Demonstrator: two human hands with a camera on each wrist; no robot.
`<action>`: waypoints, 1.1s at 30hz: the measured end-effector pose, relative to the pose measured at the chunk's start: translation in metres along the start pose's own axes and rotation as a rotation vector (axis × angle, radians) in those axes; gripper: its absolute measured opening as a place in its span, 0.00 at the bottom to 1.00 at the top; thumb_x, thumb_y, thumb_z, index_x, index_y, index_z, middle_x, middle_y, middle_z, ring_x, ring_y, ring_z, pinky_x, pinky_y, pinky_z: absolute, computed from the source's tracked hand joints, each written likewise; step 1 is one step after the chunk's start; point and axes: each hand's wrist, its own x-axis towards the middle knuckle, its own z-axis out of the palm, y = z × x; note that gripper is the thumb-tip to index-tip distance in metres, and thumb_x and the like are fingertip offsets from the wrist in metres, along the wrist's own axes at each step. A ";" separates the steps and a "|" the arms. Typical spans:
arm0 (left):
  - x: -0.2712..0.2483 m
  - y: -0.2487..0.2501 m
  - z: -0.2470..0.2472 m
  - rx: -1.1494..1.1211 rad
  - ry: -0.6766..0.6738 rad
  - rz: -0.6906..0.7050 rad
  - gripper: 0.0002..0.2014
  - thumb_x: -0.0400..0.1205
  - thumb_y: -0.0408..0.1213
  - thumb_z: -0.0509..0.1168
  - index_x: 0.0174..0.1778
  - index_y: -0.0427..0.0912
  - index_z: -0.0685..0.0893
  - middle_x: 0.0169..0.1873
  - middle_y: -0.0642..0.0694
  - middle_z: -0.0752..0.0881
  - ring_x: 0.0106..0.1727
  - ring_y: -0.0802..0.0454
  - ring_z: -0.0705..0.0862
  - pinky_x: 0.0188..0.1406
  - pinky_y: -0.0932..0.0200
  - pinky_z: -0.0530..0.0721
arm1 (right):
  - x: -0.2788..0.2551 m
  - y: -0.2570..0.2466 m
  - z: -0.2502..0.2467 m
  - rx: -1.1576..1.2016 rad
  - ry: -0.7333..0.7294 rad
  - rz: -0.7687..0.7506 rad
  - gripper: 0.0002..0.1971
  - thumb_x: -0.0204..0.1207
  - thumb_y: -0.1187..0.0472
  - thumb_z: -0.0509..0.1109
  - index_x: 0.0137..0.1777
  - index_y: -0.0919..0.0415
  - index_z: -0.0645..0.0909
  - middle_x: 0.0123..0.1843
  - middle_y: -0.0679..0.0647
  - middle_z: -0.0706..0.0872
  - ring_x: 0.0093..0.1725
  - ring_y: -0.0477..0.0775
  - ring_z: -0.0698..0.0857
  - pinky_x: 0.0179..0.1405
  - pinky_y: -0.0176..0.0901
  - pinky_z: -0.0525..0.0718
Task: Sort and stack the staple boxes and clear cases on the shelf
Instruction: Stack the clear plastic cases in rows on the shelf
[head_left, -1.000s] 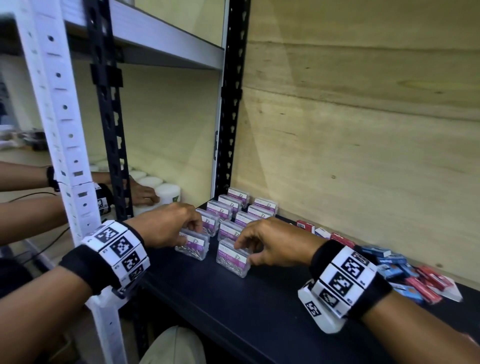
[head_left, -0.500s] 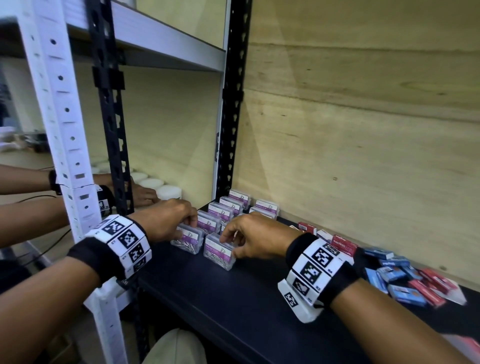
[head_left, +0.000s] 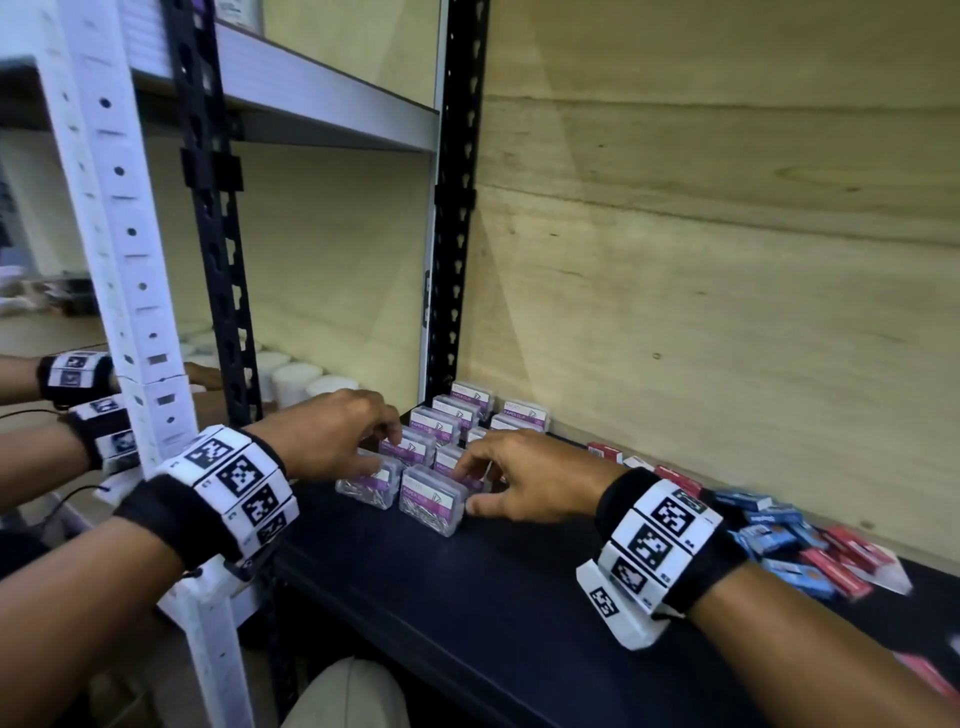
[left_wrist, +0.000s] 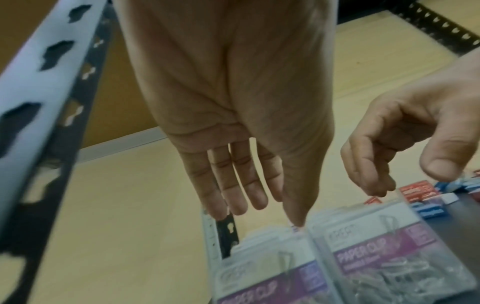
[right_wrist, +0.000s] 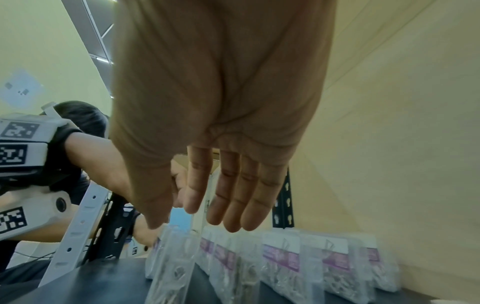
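Two rows of clear paper-clip cases (head_left: 457, 415) run back along the dark shelf (head_left: 467, 597); the left hand (head_left: 332, 436) bends its fingers over the front-left case (head_left: 370, 484), and the right hand (head_left: 524, 480) touches the front-right case (head_left: 431, 499). From the left wrist, fingers (left_wrist: 233, 185) hang straight, nothing gripped. From the right wrist, fingers (right_wrist: 233, 195) stretch flat above upright cases (right_wrist: 280, 265), long sides facing forward.

White round tubs (head_left: 296, 378) left of centre, behind black upright (head_left: 218, 249). Plywood back wall (head_left: 727, 260) right. Second person's forearms (head_left: 31, 415) at left edge.
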 end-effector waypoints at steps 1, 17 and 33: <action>0.001 0.007 -0.001 -0.003 0.013 0.022 0.13 0.79 0.45 0.71 0.58 0.55 0.82 0.49 0.60 0.78 0.49 0.63 0.77 0.48 0.67 0.77 | -0.005 0.003 -0.003 -0.004 -0.002 0.017 0.19 0.78 0.47 0.74 0.67 0.48 0.80 0.59 0.46 0.85 0.55 0.45 0.84 0.57 0.45 0.85; 0.070 0.196 0.027 -0.097 -0.063 0.471 0.13 0.80 0.54 0.67 0.57 0.55 0.83 0.53 0.57 0.84 0.53 0.57 0.82 0.56 0.53 0.82 | -0.209 0.089 -0.053 -0.064 0.101 0.497 0.15 0.77 0.49 0.74 0.61 0.50 0.82 0.56 0.44 0.86 0.54 0.46 0.84 0.56 0.42 0.82; 0.099 0.346 0.054 -0.123 -0.317 0.673 0.21 0.76 0.59 0.69 0.61 0.53 0.81 0.53 0.56 0.85 0.51 0.55 0.84 0.53 0.56 0.84 | -0.372 0.105 -0.042 -0.017 0.018 0.941 0.17 0.70 0.43 0.78 0.56 0.40 0.79 0.46 0.35 0.80 0.49 0.43 0.83 0.53 0.39 0.81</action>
